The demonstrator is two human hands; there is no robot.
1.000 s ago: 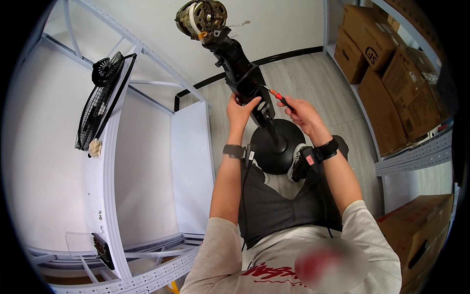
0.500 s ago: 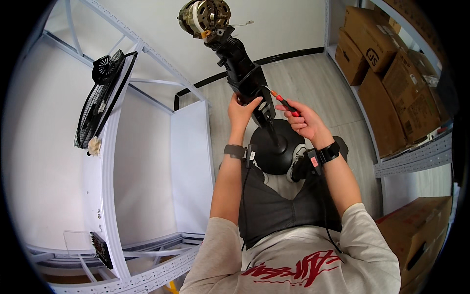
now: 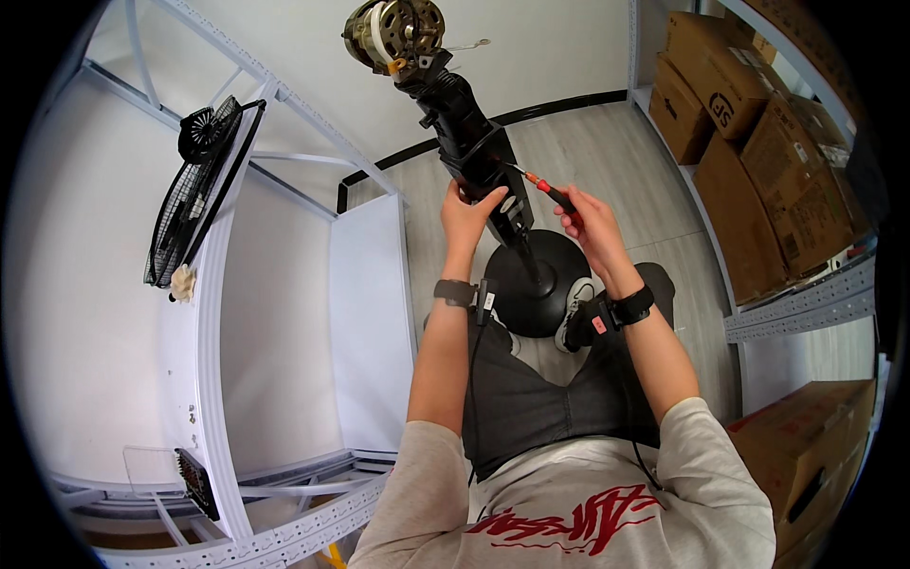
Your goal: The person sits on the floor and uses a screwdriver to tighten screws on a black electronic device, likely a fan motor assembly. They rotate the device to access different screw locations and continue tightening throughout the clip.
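Main change vs half a sec ago: R grip (image 3: 590, 226) has rolled over, and its fingers now curl round the rear of the red-and-black screwdriver (image 3: 542, 185) handle instead of lying looser & more open under it. Wristband has turned w/ it, & the driver lies a bit flatter in view. Tip end stays at approx the same spot on the R side of the black stand column (image 3: 483, 173); can't tell if it's seated in a screw or just touching.

L grip (image 3: 464, 221) hasn't shifted: closed on the column's lower L side, thumb across the near face, fingers round the far side, mostly hidden. Column leans, exposed motor (image 3: 417, 38) at the top end, round black base (image 3: 512, 299) on the floor. No visible shift in either.

My read: roll + re-hold w/ the tip kept in place = prob. a turn of the driver, or a reset btwn turns; direction unclear. Work at that spot looks ongoing, w/ L side steadying.

Elsewhere, no obvious change: black fan guard (image 3: 185, 204) on the L shelf, cartons (image 3: 739, 213) on the R rack.
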